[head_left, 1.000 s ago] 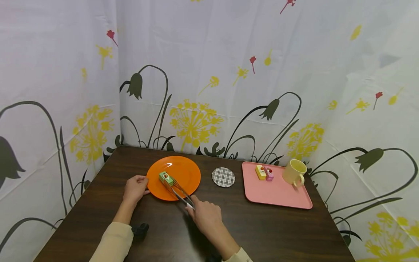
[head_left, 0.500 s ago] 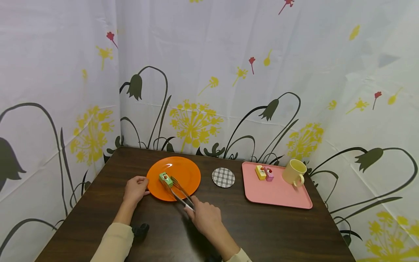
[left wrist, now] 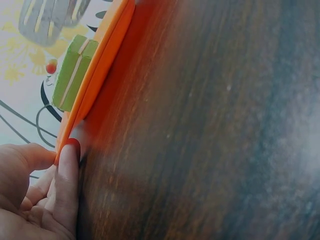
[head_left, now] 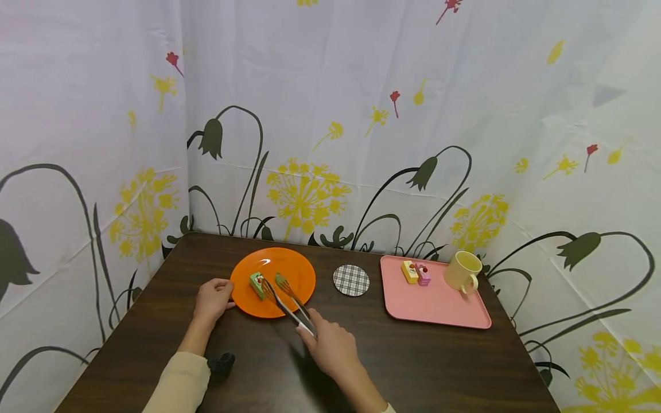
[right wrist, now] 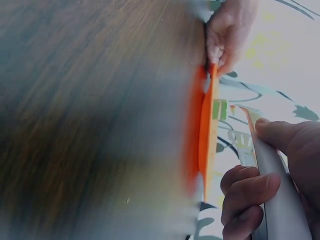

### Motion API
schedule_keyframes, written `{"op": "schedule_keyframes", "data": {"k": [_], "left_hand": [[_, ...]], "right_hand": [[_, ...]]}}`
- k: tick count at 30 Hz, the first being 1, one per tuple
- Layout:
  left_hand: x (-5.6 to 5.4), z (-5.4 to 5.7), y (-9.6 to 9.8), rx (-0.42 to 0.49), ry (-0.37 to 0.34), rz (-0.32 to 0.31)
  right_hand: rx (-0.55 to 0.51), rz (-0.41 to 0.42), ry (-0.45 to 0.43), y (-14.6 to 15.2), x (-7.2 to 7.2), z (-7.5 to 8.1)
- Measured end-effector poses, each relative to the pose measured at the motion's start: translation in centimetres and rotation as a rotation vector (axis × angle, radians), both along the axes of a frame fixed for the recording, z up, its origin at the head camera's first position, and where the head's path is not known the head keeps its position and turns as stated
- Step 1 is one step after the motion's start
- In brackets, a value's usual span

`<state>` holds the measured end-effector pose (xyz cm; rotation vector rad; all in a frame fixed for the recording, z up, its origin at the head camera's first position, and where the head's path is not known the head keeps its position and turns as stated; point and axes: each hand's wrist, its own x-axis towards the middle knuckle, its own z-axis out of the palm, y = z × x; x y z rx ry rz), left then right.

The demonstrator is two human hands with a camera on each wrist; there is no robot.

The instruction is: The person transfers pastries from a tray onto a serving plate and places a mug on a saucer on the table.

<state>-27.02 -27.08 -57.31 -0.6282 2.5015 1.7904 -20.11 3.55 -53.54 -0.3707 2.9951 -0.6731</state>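
Note:
On an orange plate (head_left: 289, 264) at the table's left lies a small green cake piece (head_left: 257, 285) with a red berry on top. My left hand (head_left: 214, 299) pinches the plate's left rim between thumb and fingers, as the left wrist view shows with the plate edge (left wrist: 95, 85). In my right hand (head_left: 333, 344) are metal tongs (head_left: 294, 307), gripped round the handles. Their two slotted tips are spread over the plate, one close beside the cake piece's right side, the other well to the right. The right wrist view shows fingers (right wrist: 250, 192) curled round the tongs' handle.
A round checked coaster (head_left: 352, 280) lies right of the plate. Farther right a pink tray (head_left: 434, 310) carries a yellow cake piece (head_left: 410, 272), a pink cake piece (head_left: 423, 275) and a yellow mug (head_left: 463, 272). Patterned curtains stand behind the dark table (head_left: 439, 367).
The tongs' tips have spread apart and lifted off the green cake piece, which stays on the plate. My right hand has shifted slightly right. My left hand keeps its place at the rim.

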Motion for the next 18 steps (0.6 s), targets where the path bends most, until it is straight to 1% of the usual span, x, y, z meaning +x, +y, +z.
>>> {"op": "schedule_keyframes", "data": {"k": [8,10,14,18], "left_hand": [[-0.1,0.0,0.0,0.005,0.019,-0.014],[-0.2,-0.1,0.0,0.003,0.012,-0.010],[-0.3,-0.3,0.0,0.002,-0.007,-0.004],[-0.2,-0.4,0.0,0.001,-0.015,-0.006]], "right_hand": [[-0.129,-0.077,0.070,2.1,0.3,0.4],[-0.155,-0.089,0.078,2.7,0.2,0.6],[-0.185,-0.143,0.091,4.3,-0.1,1.1],[-0.179,-0.210,0.100,6.3,-0.6,1.3]]}}
